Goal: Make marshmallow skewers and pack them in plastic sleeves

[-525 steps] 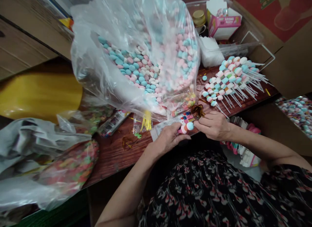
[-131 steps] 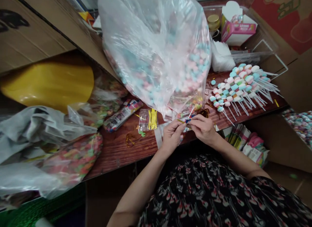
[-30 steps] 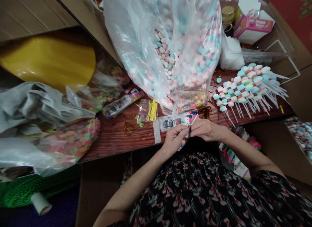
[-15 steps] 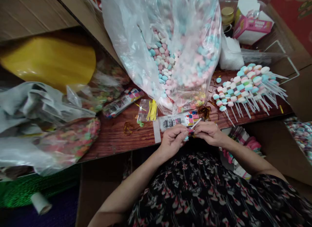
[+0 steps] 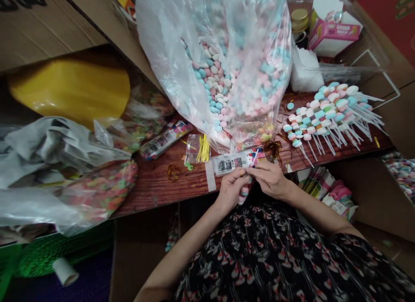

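Note:
My left hand (image 5: 231, 189) and my right hand (image 5: 269, 178) meet at the table's front edge, with their fingertips pinching a thin white stick (image 5: 255, 157). Pastel candies on that stick (image 5: 244, 194) show below my left hand, partly hidden by my fingers. A clear wrapper with a printed label (image 5: 228, 165) lies just beyond my hands. A tangle of gold twist ties (image 5: 272, 149) sits close to my right hand. Further right, rows of pink, white and blue candy skewers (image 5: 324, 114) lie with their sticks fanned out.
A huge clear bag of pastel candies (image 5: 246, 68) fills the back of the wooden table (image 5: 155, 187). Bags of colourful candy (image 5: 100, 189) and a yellow object (image 5: 71, 92) crowd the left. A pink box (image 5: 333, 33) and a jar (image 5: 299, 20) stand back right.
The white stick now points more upright, and more of the candy end shows below my left hand. My hands have shifted slightly closer together.

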`<state>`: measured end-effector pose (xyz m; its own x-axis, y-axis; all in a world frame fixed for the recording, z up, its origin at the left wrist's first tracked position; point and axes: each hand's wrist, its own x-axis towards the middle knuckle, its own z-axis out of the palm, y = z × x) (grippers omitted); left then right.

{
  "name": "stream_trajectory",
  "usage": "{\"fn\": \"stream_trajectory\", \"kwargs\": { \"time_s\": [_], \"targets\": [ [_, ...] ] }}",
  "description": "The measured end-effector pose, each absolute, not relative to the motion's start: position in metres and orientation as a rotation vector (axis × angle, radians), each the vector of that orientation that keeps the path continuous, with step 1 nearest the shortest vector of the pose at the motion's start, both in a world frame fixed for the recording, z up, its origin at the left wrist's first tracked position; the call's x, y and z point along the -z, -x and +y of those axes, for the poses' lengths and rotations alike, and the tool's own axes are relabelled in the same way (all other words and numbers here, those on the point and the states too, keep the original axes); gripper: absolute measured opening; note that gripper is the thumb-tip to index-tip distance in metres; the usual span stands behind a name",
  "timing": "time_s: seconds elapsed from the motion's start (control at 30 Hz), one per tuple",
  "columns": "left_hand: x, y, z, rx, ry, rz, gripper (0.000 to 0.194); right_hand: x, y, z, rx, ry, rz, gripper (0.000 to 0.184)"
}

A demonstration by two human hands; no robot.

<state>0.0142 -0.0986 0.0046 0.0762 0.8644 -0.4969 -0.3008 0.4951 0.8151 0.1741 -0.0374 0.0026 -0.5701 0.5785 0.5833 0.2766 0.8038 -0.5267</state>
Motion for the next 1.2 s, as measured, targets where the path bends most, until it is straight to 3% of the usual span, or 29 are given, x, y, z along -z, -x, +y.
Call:
{"fn": "stream_trajectory", "kwargs": {
  "time_s": [0.23, 0.73, 0.97, 1.1, 1.2],
  "targets": [
    [0.0, -0.014, -0.102, -0.998, -0.538, 1.212, 0.039, -0.005, -0.177, -0.039, -0.726, 0.644, -2.142, 0.03],
    [-0.003, -0.016, -0.106, -0.98, -0.675, 1.177, 0.032, -0.012, -0.188, -0.032, -1.074, 0.541, -2.209, 0.041],
    [-0.004, -0.017, -0.105, -1.085, -0.688, 1.213, 0.031, -0.003, -0.184, -0.051, -0.968, 0.826, -1.89, 0.003],
    [-0.008, -0.014, -0.1, -1.095, -0.896, 1.275, 0.03, 0.006, -0.183, -0.052, -1.319, 0.938, -1.757, 0.015],
    [-0.014, -0.011, -0.098, -1.011, -1.03, 1.239, 0.031, 0.003, -0.188, -0.04, -1.592, 0.79, -1.877, 0.019]
  ]
}}
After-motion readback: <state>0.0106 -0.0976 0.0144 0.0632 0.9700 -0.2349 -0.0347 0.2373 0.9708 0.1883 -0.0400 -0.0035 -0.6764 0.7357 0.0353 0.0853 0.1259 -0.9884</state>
